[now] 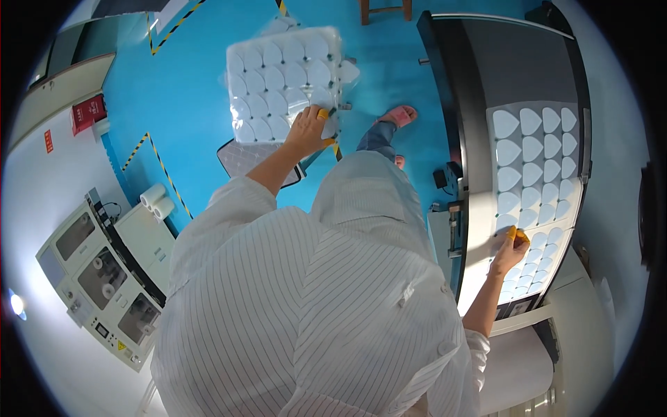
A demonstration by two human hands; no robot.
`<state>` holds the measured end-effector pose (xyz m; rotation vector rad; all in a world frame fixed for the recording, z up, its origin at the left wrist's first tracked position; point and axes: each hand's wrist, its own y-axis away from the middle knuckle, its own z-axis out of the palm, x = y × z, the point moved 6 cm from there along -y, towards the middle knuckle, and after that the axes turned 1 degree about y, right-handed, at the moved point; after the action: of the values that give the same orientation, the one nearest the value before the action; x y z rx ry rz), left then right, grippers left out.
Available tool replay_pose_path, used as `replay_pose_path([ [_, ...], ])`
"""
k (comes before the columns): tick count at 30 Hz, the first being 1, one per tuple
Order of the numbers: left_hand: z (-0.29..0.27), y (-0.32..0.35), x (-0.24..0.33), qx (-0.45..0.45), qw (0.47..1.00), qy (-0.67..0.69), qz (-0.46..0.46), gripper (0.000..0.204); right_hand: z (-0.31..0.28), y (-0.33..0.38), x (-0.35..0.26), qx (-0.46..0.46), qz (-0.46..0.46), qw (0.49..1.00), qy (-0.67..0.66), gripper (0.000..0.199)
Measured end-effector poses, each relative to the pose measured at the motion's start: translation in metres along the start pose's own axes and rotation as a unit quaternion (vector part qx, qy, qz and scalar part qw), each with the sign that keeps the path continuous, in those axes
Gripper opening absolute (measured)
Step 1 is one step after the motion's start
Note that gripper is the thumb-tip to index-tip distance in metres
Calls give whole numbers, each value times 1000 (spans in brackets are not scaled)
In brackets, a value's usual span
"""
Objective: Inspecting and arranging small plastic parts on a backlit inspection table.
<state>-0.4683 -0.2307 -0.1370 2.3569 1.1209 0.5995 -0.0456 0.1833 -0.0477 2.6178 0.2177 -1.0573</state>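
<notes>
My left hand (pixel 306 132) lies on the near edge of a stack of clear plastic sheets (pixel 281 87) bearing rows of pale, petal-shaped pieces. Its fingers are apart, with yellow covers on the thumb and a finger. At the right, my right hand (pixel 511 251) is closed in a pinch, also with yellow-covered fingertips. It pinches the near left corner of a similar sheet (pixel 535 156) lying on the machine's belt, where a second sheet (pixel 538 260) adjoins it. The fingertips partly hide that corner.
The long, dark-framed conveyor machine (pixel 445 90) runs along my right. Under the stack, a grey padded stool seat (pixel 240 161) shows. White machinery (pixel 104 278) and white rolls (pixel 158 201) stand left. Striped tape (pixel 156 160) marks the blue floor (pixel 187 90); a wooden stool (pixel 386 10) stands far ahead.
</notes>
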Motion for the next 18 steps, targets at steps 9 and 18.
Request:
replay_pose_path([
  [9,12,10,7,37,988,-75,133,50,0,-4,7,-6,4,1000,-4,20],
  [18,27,-14,-26,38,978,32,203,22,-3,-6,9,-7,32,999,5,23],
])
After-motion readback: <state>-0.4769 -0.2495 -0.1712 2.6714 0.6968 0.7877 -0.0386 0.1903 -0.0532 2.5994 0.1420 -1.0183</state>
